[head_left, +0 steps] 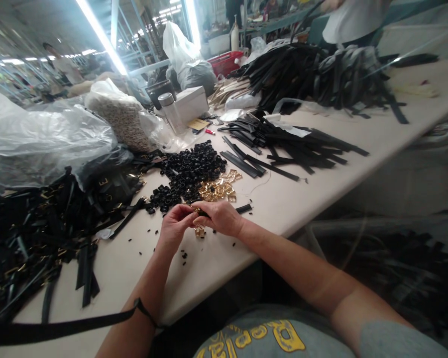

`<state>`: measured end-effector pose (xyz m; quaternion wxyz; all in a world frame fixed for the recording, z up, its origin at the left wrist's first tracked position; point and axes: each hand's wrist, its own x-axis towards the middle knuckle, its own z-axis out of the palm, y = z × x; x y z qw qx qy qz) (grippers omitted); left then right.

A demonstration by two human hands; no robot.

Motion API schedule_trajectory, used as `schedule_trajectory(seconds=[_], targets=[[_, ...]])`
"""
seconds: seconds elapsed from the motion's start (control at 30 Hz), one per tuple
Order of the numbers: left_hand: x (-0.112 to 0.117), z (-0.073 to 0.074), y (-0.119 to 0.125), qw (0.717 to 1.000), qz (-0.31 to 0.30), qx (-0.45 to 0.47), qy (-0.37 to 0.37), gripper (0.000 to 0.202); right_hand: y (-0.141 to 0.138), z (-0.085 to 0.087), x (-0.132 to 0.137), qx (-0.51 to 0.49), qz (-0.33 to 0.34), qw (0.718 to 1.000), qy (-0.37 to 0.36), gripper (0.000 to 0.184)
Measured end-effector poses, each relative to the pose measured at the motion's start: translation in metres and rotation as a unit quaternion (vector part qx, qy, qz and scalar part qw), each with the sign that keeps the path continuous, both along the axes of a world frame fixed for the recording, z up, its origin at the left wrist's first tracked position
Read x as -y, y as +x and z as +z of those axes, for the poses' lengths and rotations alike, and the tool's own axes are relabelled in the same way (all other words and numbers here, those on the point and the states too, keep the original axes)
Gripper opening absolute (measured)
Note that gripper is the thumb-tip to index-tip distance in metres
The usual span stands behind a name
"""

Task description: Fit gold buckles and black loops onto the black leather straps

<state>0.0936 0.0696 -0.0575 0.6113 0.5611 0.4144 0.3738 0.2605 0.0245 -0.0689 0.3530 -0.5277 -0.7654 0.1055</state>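
My right hand is closed around a short black strap, whose end sticks out to the right past my knuckles. Fingers pinched, my left hand meets it at the strap's other end. A bit of gold metal, apparently a buckle, shows between the fingertips; most of it is hidden. Just under the hands lie a few loose gold buckles. A heap of gold buckles sits right behind my hands, against a larger heap of small black loops.
Black straps with buckles are piled on the left under clear plastic. Loose black straps lie at the back right, near thick strap bundles. A bottle and a white box stand behind. Another person is beyond the table.
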Motion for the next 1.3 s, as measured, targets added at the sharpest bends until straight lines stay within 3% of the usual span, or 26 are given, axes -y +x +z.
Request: schedule_trajectory(seconds=[0.07, 0.23, 0.37, 0.47, 0.57, 0.63, 0.9, 0.97, 1.1, 1.3], targets=[[-0.002, 0.002, -0.003, 1.0, 0.01, -0.003, 0.012, 0.029, 0.001, -0.002, -0.001, 0.021, 0.013, 1.0, 0.01, 0.03], [-0.01, 0.002, -0.009, 0.999, 0.019, -0.019, 0.036, 0.03, 0.007, -0.001, -0.001, 0.07, -0.03, 0.997, 0.02, 0.028], [-0.009, -0.001, -0.012, 0.987, -0.009, -0.117, 0.111, 0.027, 0.012, 0.0, -0.003, 0.071, -0.092, 0.993, 0.026, 0.024], [-0.004, -0.001, -0.009, 0.927, -0.069, -0.264, 0.259, 0.019, 0.014, 0.0, -0.006, 0.061, -0.164, 0.984, 0.02, 0.025], [0.001, 0.0, -0.003, 0.836, -0.131, -0.368, 0.385, 0.011, 0.014, 0.0, -0.007, 0.062, -0.166, 0.984, 0.009, 0.023], [0.002, 0.0, 0.0, 0.795, -0.14, -0.401, 0.433, 0.006, 0.013, 0.001, -0.006, 0.06, -0.16, 0.985, 0.002, 0.022], [0.01, -0.001, 0.009, 0.707, -0.097, -0.455, 0.532, 0.013, 0.011, 0.002, -0.005, 0.055, -0.136, 0.989, -0.016, 0.021], [0.012, -0.002, 0.011, 0.701, -0.083, -0.469, 0.53, 0.014, 0.01, 0.002, -0.005, 0.058, -0.136, 0.989, -0.023, 0.022], [0.014, -0.004, 0.013, 0.725, -0.066, -0.479, 0.491, 0.015, 0.009, 0.001, -0.005, 0.07, -0.13, 0.989, -0.028, 0.022], [0.006, -0.007, 0.009, 0.739, -0.04, -0.474, 0.478, 0.016, 0.01, -0.001, -0.006, 0.076, -0.132, 0.988, -0.018, 0.023]])
